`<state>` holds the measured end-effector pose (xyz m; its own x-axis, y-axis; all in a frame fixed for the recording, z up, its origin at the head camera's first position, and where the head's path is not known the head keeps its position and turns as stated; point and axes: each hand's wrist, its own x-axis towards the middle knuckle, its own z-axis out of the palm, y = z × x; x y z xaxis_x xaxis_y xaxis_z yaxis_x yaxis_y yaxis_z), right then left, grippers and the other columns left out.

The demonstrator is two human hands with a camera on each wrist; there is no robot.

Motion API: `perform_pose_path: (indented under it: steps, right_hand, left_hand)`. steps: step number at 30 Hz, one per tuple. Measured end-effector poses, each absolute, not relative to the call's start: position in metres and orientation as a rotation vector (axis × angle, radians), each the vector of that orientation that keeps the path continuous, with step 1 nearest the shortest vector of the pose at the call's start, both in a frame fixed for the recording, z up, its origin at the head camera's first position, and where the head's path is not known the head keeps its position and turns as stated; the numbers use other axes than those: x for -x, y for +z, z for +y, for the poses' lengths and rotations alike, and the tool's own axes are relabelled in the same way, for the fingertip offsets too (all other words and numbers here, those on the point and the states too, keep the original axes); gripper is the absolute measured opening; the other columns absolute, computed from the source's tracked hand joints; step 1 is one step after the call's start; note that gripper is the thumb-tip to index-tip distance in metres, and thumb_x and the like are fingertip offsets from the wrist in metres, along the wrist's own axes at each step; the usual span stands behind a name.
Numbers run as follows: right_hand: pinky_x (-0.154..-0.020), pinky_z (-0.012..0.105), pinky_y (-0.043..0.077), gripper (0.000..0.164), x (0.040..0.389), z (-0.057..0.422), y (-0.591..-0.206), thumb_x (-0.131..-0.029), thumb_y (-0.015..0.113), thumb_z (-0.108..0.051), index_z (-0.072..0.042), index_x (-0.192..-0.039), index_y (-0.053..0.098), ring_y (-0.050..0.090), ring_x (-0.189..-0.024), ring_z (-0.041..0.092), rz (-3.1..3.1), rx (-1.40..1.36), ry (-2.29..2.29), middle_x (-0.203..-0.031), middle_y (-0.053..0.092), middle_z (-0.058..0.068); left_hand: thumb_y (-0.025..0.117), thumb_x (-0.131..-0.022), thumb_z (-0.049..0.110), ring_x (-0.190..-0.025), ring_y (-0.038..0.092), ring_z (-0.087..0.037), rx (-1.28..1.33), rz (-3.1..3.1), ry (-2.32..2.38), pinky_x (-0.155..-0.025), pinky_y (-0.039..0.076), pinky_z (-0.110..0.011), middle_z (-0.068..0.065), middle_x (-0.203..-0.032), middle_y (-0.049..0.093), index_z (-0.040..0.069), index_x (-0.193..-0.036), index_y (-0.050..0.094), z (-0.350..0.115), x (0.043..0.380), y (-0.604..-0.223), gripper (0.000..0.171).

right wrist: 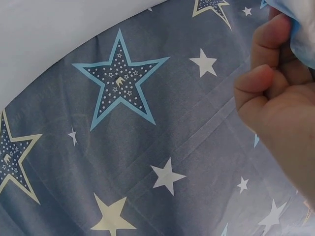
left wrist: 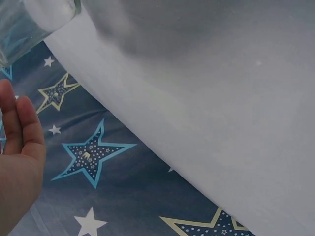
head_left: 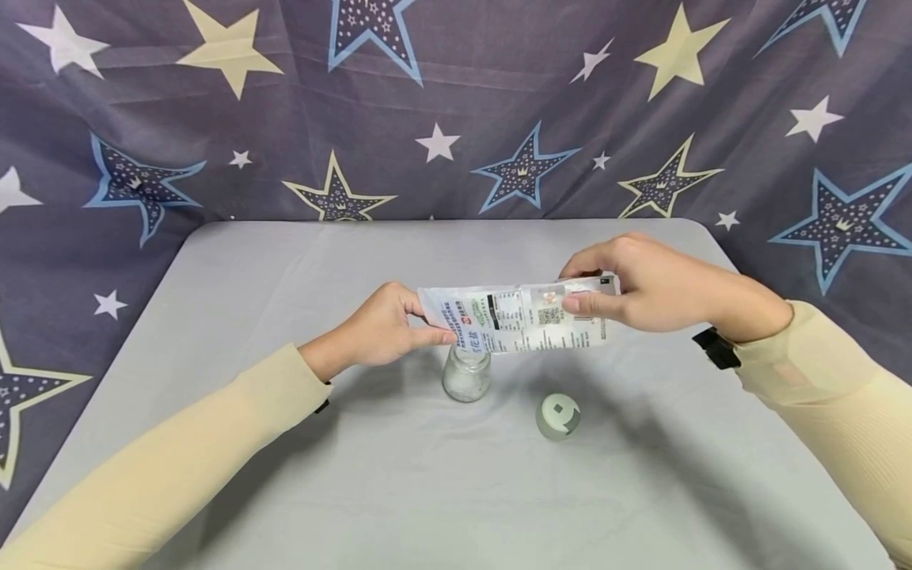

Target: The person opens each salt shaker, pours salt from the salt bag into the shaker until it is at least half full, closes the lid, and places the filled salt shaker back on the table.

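Observation:
A printed white plastic salt bag [head_left: 527, 317] is held level above the table, tipped over a small glass jar [head_left: 466, 376]. At its left end my left hand [head_left: 388, 324] pinches the bag between thumb and fingers, right over the jar's mouth. My right hand [head_left: 634, 289] grips the other end, thumb on the printed face and fingers behind. White grains show inside the jar, whose mouth is covered by the bag. In the right wrist view, curled fingers [right wrist: 270, 42] hold the bag's edge [right wrist: 300, 24]. The left wrist view shows the jar's glass [left wrist: 29, 29] at upper left.
A pale green lid [head_left: 558, 416] stands on the table, right of the jar and nearer to me. The table [head_left: 399, 491] has a light grey cover. Behind and beside it hangs a dark cloth [head_left: 484, 103] with stars.

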<state>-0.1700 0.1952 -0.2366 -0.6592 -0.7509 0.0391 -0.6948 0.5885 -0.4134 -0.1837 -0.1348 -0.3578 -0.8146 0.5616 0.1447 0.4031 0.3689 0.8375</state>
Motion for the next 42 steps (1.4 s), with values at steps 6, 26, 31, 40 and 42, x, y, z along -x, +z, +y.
perform_pose_path:
  steps: [6,26,31,40,42]
  right_hand:
    - [-0.066,0.027,0.048,0.009,0.1693,0.1942,-0.2370,-0.099,0.070,-0.025,-0.021,-0.105,0.075,0.058,-0.071,0.004,2.686,1.243,-0.601,-0.089,0.069,-0.018]
    - [-0.070,0.028,0.048,0.009,0.1693,0.1927,-0.2338,-0.099,0.070,-0.026,-0.021,-0.105,0.075,0.057,-0.073,0.003,2.721,1.278,-0.541,-0.090,0.068,-0.019]
    - [-0.075,0.029,0.049,0.008,0.1690,0.1899,-0.2319,-0.100,0.070,-0.024,-0.020,-0.104,0.075,0.059,-0.078,0.002,2.743,1.326,-0.523,-0.090,0.068,-0.019]
    - [-0.075,0.032,0.050,0.007,0.1695,0.1861,-0.2321,-0.100,0.069,-0.020,-0.018,-0.101,0.075,0.059,-0.078,0.004,2.772,1.327,-0.516,-0.089,0.069,-0.016]
    - [-0.076,0.032,0.050,0.007,0.1698,0.1858,-0.2324,-0.100,0.069,-0.019,-0.017,-0.100,0.075,0.059,-0.078,0.004,2.778,1.334,-0.518,-0.089,0.069,-0.015]
  left_hand:
    - [0.087,-0.082,0.012,-0.090,0.074,-0.014,-0.894,2.440,1.468,-0.079,0.055,-0.029,0.002,-0.089,0.079,0.011,-0.089,0.084,-0.1332,0.1830,-0.3559,0.008]
    - [0.086,-0.084,0.014,-0.089,0.073,-0.018,-0.886,2.475,1.421,-0.075,0.053,-0.027,0.001,-0.089,0.079,0.009,-0.089,0.084,-0.1362,0.1835,-0.3554,0.007]
    - [0.087,-0.083,0.015,-0.088,0.073,-0.015,-0.888,2.483,1.411,-0.075,0.053,-0.027,0.002,-0.089,0.079,0.010,-0.088,0.084,-0.1372,0.1839,-0.3570,0.007]
    - [0.086,-0.084,0.014,-0.090,0.073,-0.013,-0.893,2.473,1.421,-0.077,0.054,-0.027,0.002,-0.089,0.079,0.010,-0.089,0.084,-0.1380,0.1843,-0.3591,0.008]
    - [0.086,-0.084,0.014,-0.090,0.073,-0.013,-0.894,2.470,1.422,-0.077,0.054,-0.027,0.002,-0.089,0.079,0.010,-0.090,0.084,-0.1377,0.1843,-0.3591,0.008]
